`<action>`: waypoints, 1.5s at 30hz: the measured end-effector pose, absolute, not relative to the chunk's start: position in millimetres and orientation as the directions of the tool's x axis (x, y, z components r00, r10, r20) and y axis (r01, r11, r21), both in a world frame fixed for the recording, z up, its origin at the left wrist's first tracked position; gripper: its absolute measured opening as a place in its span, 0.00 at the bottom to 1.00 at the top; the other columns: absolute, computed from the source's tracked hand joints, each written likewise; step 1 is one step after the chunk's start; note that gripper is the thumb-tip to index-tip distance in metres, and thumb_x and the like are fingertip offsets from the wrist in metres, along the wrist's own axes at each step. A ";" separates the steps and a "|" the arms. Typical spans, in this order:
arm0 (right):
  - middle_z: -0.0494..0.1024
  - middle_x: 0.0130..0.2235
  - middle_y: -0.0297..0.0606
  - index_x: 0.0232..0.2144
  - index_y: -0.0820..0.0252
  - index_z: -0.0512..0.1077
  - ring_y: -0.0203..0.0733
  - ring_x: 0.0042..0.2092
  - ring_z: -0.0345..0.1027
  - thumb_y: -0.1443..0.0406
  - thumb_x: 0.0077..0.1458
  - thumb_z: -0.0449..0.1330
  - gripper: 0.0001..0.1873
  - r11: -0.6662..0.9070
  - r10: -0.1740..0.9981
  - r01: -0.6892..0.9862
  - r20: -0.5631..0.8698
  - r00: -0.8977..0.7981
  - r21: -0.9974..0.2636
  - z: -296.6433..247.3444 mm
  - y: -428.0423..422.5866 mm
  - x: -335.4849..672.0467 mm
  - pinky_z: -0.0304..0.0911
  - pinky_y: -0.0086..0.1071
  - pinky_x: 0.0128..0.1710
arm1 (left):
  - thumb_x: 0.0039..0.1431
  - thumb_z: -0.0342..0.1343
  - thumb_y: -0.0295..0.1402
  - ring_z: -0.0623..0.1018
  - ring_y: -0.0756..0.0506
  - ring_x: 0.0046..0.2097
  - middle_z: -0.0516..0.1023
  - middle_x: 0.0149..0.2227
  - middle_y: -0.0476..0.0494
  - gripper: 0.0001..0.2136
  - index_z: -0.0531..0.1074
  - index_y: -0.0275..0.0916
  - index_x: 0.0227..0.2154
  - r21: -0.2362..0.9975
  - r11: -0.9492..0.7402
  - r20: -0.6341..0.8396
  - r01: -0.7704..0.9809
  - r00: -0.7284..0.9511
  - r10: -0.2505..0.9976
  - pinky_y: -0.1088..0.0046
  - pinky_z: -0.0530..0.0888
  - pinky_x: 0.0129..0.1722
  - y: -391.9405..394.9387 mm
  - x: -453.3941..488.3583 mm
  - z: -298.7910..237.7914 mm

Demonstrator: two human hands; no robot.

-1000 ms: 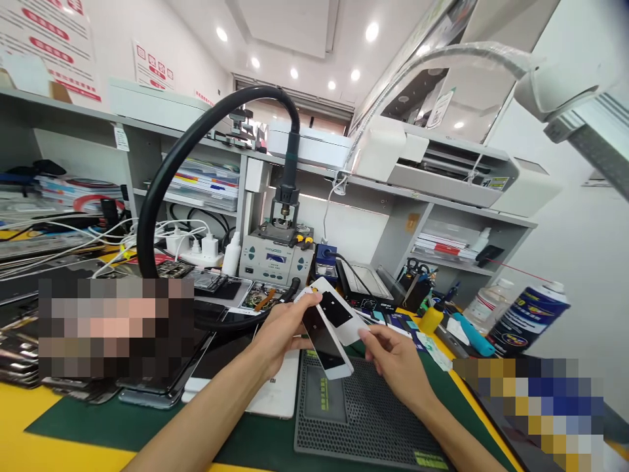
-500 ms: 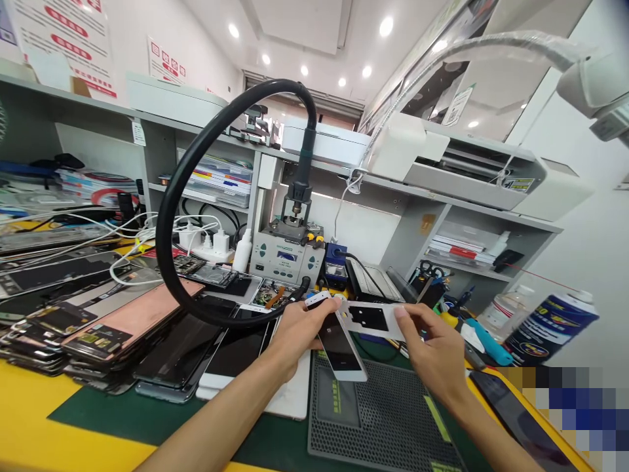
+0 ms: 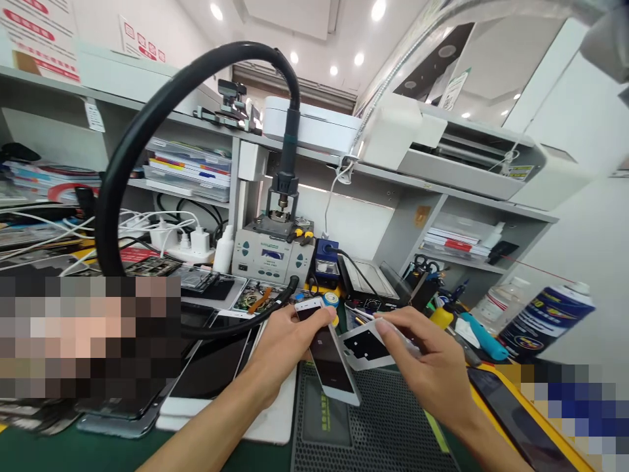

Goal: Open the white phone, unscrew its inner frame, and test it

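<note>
My left hand [image 3: 282, 344] is closed around a white-framed phone screen [image 3: 331, 367], which tilts down toward the black perforated work mat [image 3: 388, 426]. My right hand [image 3: 425, 357] pinches a white back panel with a black square patch [image 3: 366, 344], held just right of the screen and touching its edge. Both parts hover above the mat.
A grey hot-air station [image 3: 268, 255] with a thick black hose [image 3: 147, 124] looping left stands behind. Phones and screens [image 3: 211, 364] lie stacked at left. A blue spray can [image 3: 545, 318], bottles and tools sit right. Shelves with a white printer [image 3: 462, 160] rise behind.
The back panel has come away from the screen: first my left hand held both parts, then my right hand took the panel and lowered it beside the screen. The camera has moved closer.
</note>
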State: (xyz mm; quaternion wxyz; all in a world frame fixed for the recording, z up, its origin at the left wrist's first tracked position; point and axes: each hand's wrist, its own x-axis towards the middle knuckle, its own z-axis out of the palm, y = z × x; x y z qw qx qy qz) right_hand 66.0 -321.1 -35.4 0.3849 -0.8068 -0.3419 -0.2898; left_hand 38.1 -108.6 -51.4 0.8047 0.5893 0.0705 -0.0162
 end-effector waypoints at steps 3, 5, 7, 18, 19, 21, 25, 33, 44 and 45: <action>0.80 0.35 0.37 0.37 0.54 0.77 0.42 0.36 0.74 0.66 0.61 0.62 0.03 -0.463 0.299 0.773 0.745 0.596 -0.433 -38.3 -323.2 62.1 0.69 0.32 0.37 | 0.50 0.67 0.49 0.81 0.40 0.39 0.83 0.38 0.39 0.22 0.79 0.37 0.41 0.953 0.281 -0.131 0.115 0.990 0.041 0.66 0.80 0.38 -111.7 35.8 -50.1; 0.80 0.35 0.37 0.37 0.54 0.77 0.42 0.36 0.74 0.66 0.61 0.63 0.03 -0.454 0.282 0.762 0.737 0.614 -0.461 -39.8 -325.0 60.1 0.70 0.33 0.36 | 0.50 0.68 0.50 0.82 0.40 0.41 0.83 0.38 0.40 0.22 0.79 0.38 0.41 0.953 0.276 -0.134 0.123 0.991 0.022 0.67 0.80 0.39 -114.1 34.1 -49.4; 0.80 0.35 0.38 0.37 0.54 0.78 0.42 0.36 0.74 0.65 0.62 0.62 0.03 -0.426 0.274 0.745 0.712 0.646 -0.512 -40.4 -327.0 58.2 0.70 0.33 0.36 | 0.49 0.68 0.50 0.82 0.40 0.42 0.84 0.39 0.41 0.22 0.79 0.39 0.42 0.952 0.276 -0.139 0.131 0.990 0.010 0.68 0.80 0.40 -116.8 32.4 -48.8; 0.83 0.34 0.38 0.35 0.57 0.79 0.42 0.35 0.77 0.60 0.57 0.66 0.07 -0.259 0.147 0.549 0.530 0.835 -0.794 -29.4 -332.2 57.1 0.74 0.30 0.35 | 0.51 0.66 0.51 0.81 0.41 0.37 0.83 0.40 0.40 0.21 0.78 0.38 0.38 0.968 0.203 -0.132 0.149 0.987 -0.097 0.69 0.80 0.34 -121.9 26.5 -50.0; 0.83 0.34 0.38 0.35 0.57 0.79 0.41 0.35 0.77 0.59 0.57 0.66 0.08 -0.247 0.141 0.529 0.510 0.848 -0.812 -28.8 -332.4 57.6 0.74 0.30 0.35 | 0.52 0.65 0.51 0.81 0.41 0.37 0.83 0.40 0.40 0.21 0.78 0.38 0.39 0.965 0.203 -0.144 0.165 0.983 -0.113 0.69 0.80 0.35 -122.2 25.2 -47.8; 0.82 0.34 0.37 0.35 0.57 0.79 0.40 0.34 0.76 0.59 0.56 0.67 0.08 -0.223 0.137 0.490 0.470 0.872 -0.843 -27.9 -333.1 58.2 0.72 0.29 0.34 | 0.54 0.64 0.50 0.81 0.42 0.36 0.82 0.39 0.40 0.20 0.78 0.37 0.40 0.959 0.213 -0.159 0.189 0.976 -0.149 0.69 0.80 0.36 -123.3 22.6 -43.4; 0.81 0.30 0.33 0.33 0.56 0.79 0.35 0.30 0.72 0.60 0.56 0.68 0.06 -0.170 0.138 0.437 0.417 0.898 -0.883 -26.5 -334.3 58.5 0.67 0.25 0.29 | 0.53 0.65 0.48 0.81 0.43 0.34 0.82 0.36 0.42 0.19 0.77 0.37 0.39 0.953 0.224 -0.164 0.202 0.971 -0.176 0.70 0.79 0.34 -125.5 19.4 -39.1; 0.81 0.31 0.31 0.32 0.54 0.80 0.33 0.31 0.71 0.61 0.56 0.69 0.04 -0.088 0.181 0.355 0.335 0.925 -0.931 -29.6 -336.7 62.9 0.65 0.24 0.31 | 0.53 0.65 0.48 0.80 0.44 0.33 0.82 0.34 0.42 0.20 0.75 0.37 0.40 0.947 0.211 -0.190 0.243 0.951 -0.242 0.69 0.78 0.34 -126.9 16.3 -35.8; 0.75 0.27 0.31 0.32 0.56 0.79 0.32 0.26 0.64 0.58 0.51 0.71 0.10 -0.026 0.213 0.115 0.106 0.971 -0.993 -27.0 -337.9 64.8 0.56 0.26 0.24 | 0.51 0.66 0.50 0.81 0.42 0.32 0.82 0.37 0.40 0.22 0.75 0.36 0.39 0.931 0.191 -0.224 0.312 0.898 -0.378 0.66 0.77 0.33 -122.0 18.2 -38.5; 0.75 0.26 0.31 0.32 0.57 0.79 0.31 0.25 0.64 0.58 0.50 0.72 0.10 -0.024 0.206 0.093 0.086 0.975 -0.995 -26.4 -337.4 64.9 0.55 0.26 0.23 | 0.51 0.66 0.50 0.81 0.42 0.32 0.82 0.37 0.40 0.22 0.76 0.36 0.38 0.932 0.185 -0.220 0.311 0.893 -0.392 0.66 0.77 0.33 -121.4 18.2 -37.8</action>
